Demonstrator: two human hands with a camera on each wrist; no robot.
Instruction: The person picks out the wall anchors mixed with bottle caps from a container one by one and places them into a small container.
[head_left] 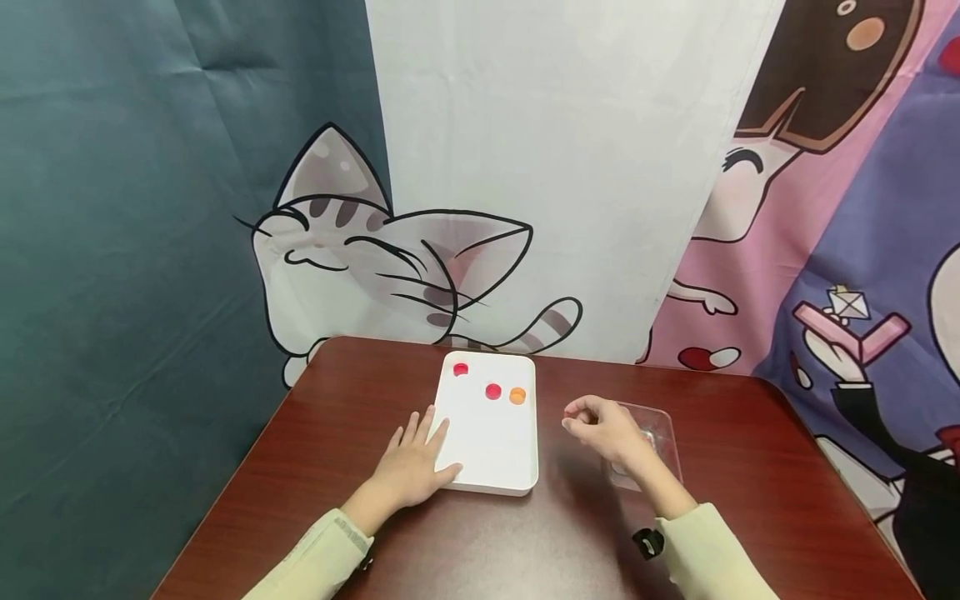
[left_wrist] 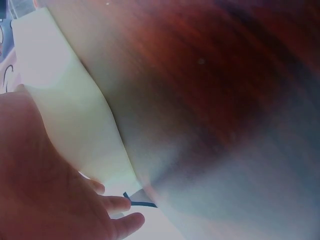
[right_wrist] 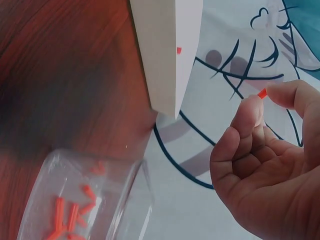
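My left hand point(head_left: 408, 467) lies with spread fingers at the near left edge of a white tray point(head_left: 487, 450), its fingertips touching the rim. In the tray are two small red round pieces, one at the far left and one red piece point(head_left: 492, 391) beside an orange round piece point(head_left: 517, 396). Held above the table right of the tray, my right hand point(head_left: 611, 429) pinches a small red-orange piece point(right_wrist: 262, 93) between thumb and index finger; most of it is hidden. Below that hand stands a clear plastic box point(head_left: 667, 429) holding several red-orange stick-like pieces point(right_wrist: 72, 215).
The dark red-brown wooden table point(head_left: 360, 383) carries the tray and the box. Behind it hangs a printed cloth point(head_left: 585, 150) with a cartoon cat and figures. A small black object point(head_left: 648, 543) shows by the right sleeve.
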